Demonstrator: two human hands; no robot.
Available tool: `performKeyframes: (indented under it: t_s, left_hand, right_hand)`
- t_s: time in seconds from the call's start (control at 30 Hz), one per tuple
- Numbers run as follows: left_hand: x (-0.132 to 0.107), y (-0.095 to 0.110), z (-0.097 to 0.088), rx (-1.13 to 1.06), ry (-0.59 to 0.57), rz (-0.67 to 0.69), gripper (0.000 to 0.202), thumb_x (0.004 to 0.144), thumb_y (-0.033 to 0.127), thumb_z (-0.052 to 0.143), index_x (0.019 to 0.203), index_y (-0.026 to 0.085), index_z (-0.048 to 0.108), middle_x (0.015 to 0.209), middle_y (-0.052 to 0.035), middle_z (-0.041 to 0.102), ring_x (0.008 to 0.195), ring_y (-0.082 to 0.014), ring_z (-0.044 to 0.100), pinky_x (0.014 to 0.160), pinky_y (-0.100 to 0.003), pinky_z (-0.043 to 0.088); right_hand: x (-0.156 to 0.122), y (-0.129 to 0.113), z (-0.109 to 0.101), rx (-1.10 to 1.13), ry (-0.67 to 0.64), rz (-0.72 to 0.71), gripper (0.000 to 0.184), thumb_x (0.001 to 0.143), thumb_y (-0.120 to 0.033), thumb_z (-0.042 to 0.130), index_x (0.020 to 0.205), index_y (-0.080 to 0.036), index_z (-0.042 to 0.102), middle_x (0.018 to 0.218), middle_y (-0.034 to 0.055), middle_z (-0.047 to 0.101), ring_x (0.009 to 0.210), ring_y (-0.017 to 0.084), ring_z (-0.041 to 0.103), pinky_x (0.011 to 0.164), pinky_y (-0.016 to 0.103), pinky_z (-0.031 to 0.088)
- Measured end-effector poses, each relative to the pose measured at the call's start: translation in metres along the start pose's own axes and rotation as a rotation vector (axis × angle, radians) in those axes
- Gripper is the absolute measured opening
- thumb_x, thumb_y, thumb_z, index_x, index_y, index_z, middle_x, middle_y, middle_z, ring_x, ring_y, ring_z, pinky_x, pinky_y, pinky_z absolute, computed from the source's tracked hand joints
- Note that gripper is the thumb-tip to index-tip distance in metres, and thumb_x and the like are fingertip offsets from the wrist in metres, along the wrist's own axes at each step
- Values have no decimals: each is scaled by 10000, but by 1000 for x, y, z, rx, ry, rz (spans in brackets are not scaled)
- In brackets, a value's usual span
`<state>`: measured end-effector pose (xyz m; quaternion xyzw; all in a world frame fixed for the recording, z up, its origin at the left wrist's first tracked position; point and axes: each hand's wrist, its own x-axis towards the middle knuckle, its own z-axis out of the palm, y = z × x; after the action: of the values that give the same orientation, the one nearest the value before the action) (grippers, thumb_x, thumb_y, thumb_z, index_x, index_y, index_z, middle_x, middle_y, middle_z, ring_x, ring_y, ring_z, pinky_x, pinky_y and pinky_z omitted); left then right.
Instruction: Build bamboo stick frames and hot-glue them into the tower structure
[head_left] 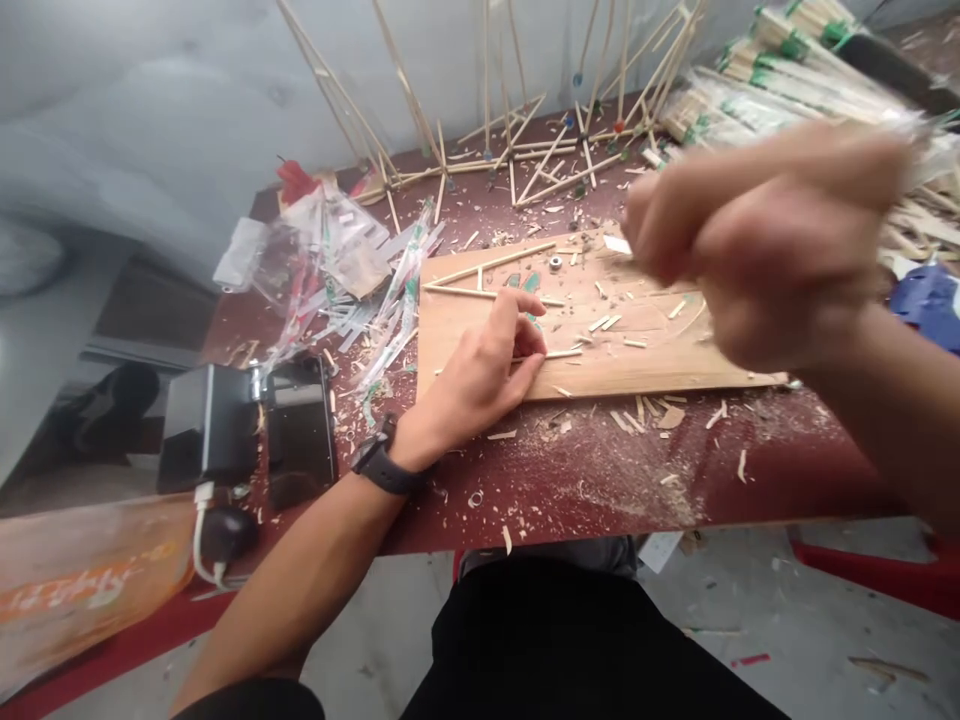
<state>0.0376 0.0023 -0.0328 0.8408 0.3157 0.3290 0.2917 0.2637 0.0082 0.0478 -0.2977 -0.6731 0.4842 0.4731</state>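
Note:
My left hand (491, 355), with a black watch on its wrist, rests on the wooden board (480, 385). Its thumb and fingers are closed on a thin wooden stick (562, 354) that lies along the board. Above, two longer sticks (495, 262) meet at a point, with a short stick between them. My right hand (772, 245) is raised over the board's right side, blurred by motion, its fingers curled. Near its fingertips shows a small white flat piece (617, 244); whether the hand holds it I cannot tell.
A stick frame (510, 155) stands along the wall. Plastic wrappers (330, 250) lie left, by a phone (300, 420) and black box (210, 420). Bundled sticks (787, 80) fill the back right, above a blue tool (926, 300). Shavings cover the red tabletop (555, 500).

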Motion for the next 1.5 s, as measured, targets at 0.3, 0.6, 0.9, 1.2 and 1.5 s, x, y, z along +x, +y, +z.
performKeyframes:
  t_s: [0.3,0.6,0.9,1.2,1.5]
  left_hand:
    - [-6,13,-7,213,108,94,264,1017,108,562,1218,231,442,979,6,623,768,-120,679,661,-244,559]
    - [-9,17,-3,242,187,166,187,1085,191,600,1217,229,473,930,16,596,751,-133,737,675,-257,639]
    - [-10,27,4,180,228,103,217,1015,71,613,1095,231,490,844,45,522,672,-97,620,589,-201,553]
    - [-12,33,9,113,276,65,251,1004,59,639,1083,240,485,860,44,532,678,-103,654,604,-217,598]
    - [-8,29,-3,140,180,176,211,1045,146,673,1116,217,487,935,17,578,730,-112,725,605,-200,629]
  right_hand:
    - [-21,37,-7,-1406,-404,-543,260,1083,-247,589,854,-190,697,822,54,691,798,200,543,758,371,375]
    - [-28,35,4,-1577,-375,-762,330,1052,-44,532,765,-179,621,667,13,581,621,161,450,639,311,384]
    - [-35,40,8,-1520,-326,-700,361,1013,-23,553,698,-197,579,613,1,514,538,150,443,536,311,361]
    - [-39,39,10,-1441,-259,-678,381,1094,-140,549,721,-204,583,614,-2,485,556,156,404,546,325,365]
    - [-33,45,-2,-1259,-383,-689,310,1151,-156,418,898,-179,594,761,20,558,676,157,426,654,311,416]
